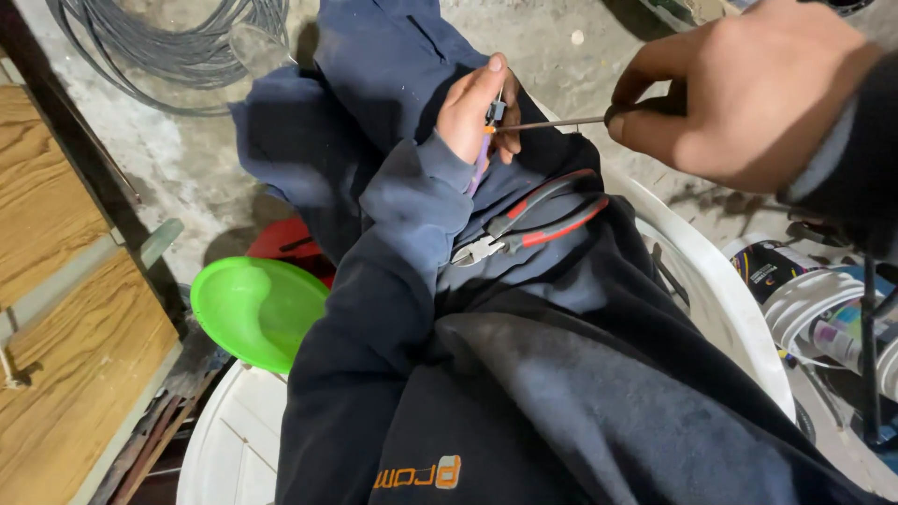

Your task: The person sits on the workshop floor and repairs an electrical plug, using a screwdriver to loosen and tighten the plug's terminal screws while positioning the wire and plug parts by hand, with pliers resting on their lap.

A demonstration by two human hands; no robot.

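Head camera footage is showing a seated person's lap, over which both hands are being held. A small grey part with an orange piece [492,116] is being pinched between thumb and fingers of the left hand [475,108], above the thigh in blue trousers, and a purple strip is being seen hanging below that hand; what exactly the part is cannot be told. A thin metal rod [552,122] is being gripped in the closed fingers of the right hand [739,93], and its far tip is being held against the small part, so the two hands are being joined by the rod. A pair of pliers with red and black handles [533,223] is being left lying on the lap, just below the left hand and touching neither hand, its jaws pointing toward the left sleeve. A white plastic chair [720,290] is being sat on. A green plastic bowl [254,309] is lying on the floor to the left, beside wooden boards [56,281], and coiled grey cable [178,42] is lying on the concrete farther off.
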